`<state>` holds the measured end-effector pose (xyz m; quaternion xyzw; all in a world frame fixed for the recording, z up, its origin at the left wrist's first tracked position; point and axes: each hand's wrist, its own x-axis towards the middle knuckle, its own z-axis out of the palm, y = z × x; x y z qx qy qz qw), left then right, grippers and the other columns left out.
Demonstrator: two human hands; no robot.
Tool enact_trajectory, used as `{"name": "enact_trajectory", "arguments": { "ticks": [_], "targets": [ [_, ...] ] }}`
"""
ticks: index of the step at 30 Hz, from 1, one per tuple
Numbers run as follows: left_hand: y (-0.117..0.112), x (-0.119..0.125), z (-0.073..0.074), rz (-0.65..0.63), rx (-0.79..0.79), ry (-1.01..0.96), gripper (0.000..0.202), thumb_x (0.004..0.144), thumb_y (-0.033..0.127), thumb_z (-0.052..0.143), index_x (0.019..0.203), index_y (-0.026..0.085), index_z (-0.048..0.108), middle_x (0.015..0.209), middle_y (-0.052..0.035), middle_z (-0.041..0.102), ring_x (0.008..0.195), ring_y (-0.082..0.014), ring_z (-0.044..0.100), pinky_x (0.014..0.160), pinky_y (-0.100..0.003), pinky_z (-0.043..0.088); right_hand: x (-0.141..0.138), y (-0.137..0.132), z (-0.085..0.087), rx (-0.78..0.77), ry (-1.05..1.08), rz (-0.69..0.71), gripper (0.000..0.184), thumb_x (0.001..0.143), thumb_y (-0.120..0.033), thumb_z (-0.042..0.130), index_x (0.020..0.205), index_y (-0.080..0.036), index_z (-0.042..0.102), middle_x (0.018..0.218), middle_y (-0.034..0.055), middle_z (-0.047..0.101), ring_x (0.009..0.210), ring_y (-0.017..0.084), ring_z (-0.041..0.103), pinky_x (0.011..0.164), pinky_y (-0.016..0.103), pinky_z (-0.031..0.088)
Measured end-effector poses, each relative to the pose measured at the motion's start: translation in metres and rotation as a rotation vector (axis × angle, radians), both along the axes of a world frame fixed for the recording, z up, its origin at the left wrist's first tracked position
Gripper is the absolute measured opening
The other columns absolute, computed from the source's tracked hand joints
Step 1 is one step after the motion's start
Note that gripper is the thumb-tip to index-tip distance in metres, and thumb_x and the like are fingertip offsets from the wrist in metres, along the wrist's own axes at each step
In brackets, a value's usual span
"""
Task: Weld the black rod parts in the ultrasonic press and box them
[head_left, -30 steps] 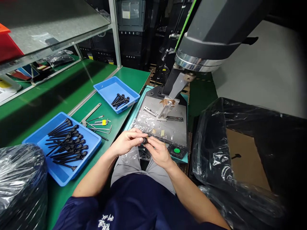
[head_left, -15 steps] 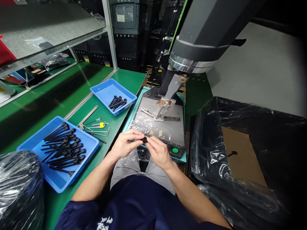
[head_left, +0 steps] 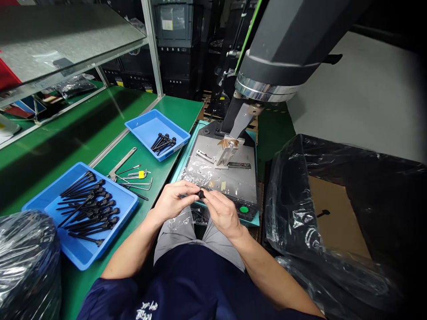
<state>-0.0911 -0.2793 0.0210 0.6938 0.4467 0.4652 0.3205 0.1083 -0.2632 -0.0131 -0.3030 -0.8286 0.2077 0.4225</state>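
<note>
Fingertips of left hand and right hand pinch a small black part at frame centre, over the metal plate's near edge.

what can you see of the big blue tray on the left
The big blue tray is a shallow rectangular tray that looks like plastic, with low sloped walls. It lies flat on the green bench, turned at an angle, open side up. A loose pile of long black pins with knobbed heads covers its middle; its near corner is bare. The left hand is apart from it, to its right.
</note>
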Motion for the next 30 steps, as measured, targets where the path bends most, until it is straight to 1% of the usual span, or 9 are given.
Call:
{"name": "enact_trajectory", "arguments": {
  "ticks": [6,10,13,19,23,25,27,29,30],
  "targets": [
    [0.003,0.01,-0.009,0.029,-0.03,-0.207,0.019,0.079,0.032,0.075,0.095,0.023,0.078,0.096,-0.0074,0.074,0.088,-0.0193,0.07,0.083,-0.035,0.057,-0.004,0.003,0.01,-0.192,0.119,0.053,0.028,0.1,-0.025,0.047,0.117,-0.021,0.069,0.092,0.009,0.066,0.081,0.021,0.062,0.074,0.034,0.052],
    [0.009,0.026,-0.022,0.086,-0.01,-0.327,0.022,0.078,0.034,0.076,0.096,0.022,0.077,0.098,-0.0082,0.073,0.093,-0.0203,0.067,0.087,-0.038,0.054,-0.01,0.009,-0.004,-0.396,0.277,0.034,0.024,0.098,-0.037,0.053,0.097,-0.02,0.071,0.071,0.002,0.059,0.065,0.017,0.056,0.062,0.029,0.049],
    [0.011,0.035,-0.029,0.158,-0.03,-0.347,0.028,0.074,0.035,0.08,0.096,0.02,0.075,0.096,-0.0077,0.071,0.091,-0.0197,0.065,0.088,-0.037,0.053,-0.01,0.014,-0.017,-0.523,0.36,0.074,0.031,0.096,-0.045,0.056,0.086,-0.019,0.069,0.067,0.001,0.057,0.062,0.016,0.055,0.06,0.028,0.049],
    [0.008,0.045,-0.033,0.195,-0.077,-0.376,0.036,0.072,0.038,0.081,0.101,0.018,0.071,0.104,-0.0087,0.068,0.091,-0.0185,0.062,0.087,-0.035,0.052,-0.012,0.02,-0.029,-0.602,0.45,0.137,0.041,0.09,-0.056,0.06,0.098,-0.018,0.071,0.085,0.0061,0.067,0.083,0.023,0.063,0.079,0.038,0.054],
    [0.013,0.045,-0.037,0.169,-0.076,-0.382,0.036,0.073,0.037,0.08,0.102,0.018,0.07,0.104,-0.0087,0.068,0.092,-0.0192,0.063,0.086,-0.035,0.052,-0.011,0.024,-0.028,-0.608,0.447,0.14,0.04,0.09,-0.056,0.06,0.1,-0.019,0.071,0.088,0.0065,0.069,0.083,0.023,0.065,0.083,0.038,0.055],
    [0.014,0.043,-0.034,0.188,-0.054,-0.377,0.038,0.075,0.036,0.078,0.107,0.019,0.069,0.104,-0.0093,0.068,0.092,-0.0204,0.063,0.086,-0.038,0.052,-0.009,0.021,-0.027,-0.595,0.421,0.14,0.039,0.091,-0.055,0.059,0.101,-0.019,0.071,0.088,0.0069,0.07,0.082,0.023,0.066,0.081,0.039,0.055],
    [0.003,0.041,-0.023,0.19,-0.002,-0.319,0.034,0.081,0.036,0.072,0.109,0.019,0.069,0.104,-0.0118,0.069,0.094,-0.0233,0.064,0.088,-0.042,0.052,-0.01,0.014,-0.026,-0.557,0.38,0.121,0.037,0.092,-0.053,0.058,0.101,-0.02,0.072,0.085,0.0072,0.07,0.078,0.023,0.067,0.075,0.038,0.057],
    [-0.016,0.044,-0.007,0.205,0.041,-0.2,0.026,0.085,0.038,0.066,0.103,0.019,0.073,0.1,-0.0132,0.07,0.097,-0.0257,0.065,0.09,-0.044,0.052,-0.022,0.01,-0.028,-0.489,0.341,0.116,0.034,0.094,-0.052,0.056,0.1,-0.023,0.072,0.08,0.0074,0.07,0.071,0.023,0.066,0.064,0.036,0.058],
    [-0.023,0.047,-0.001,0.28,0.048,-0.149,0.024,0.081,0.038,0.071,0.097,0.021,0.075,0.096,-0.0114,0.071,0.094,-0.0251,0.066,0.088,-0.042,0.053,-0.036,0.011,-0.031,-0.485,0.302,0.193,0.033,0.094,-0.052,0.056,0.102,-0.024,0.072,0.084,0.0092,0.07,0.075,0.024,0.067,0.064,0.037,0.058]
  ]
}}
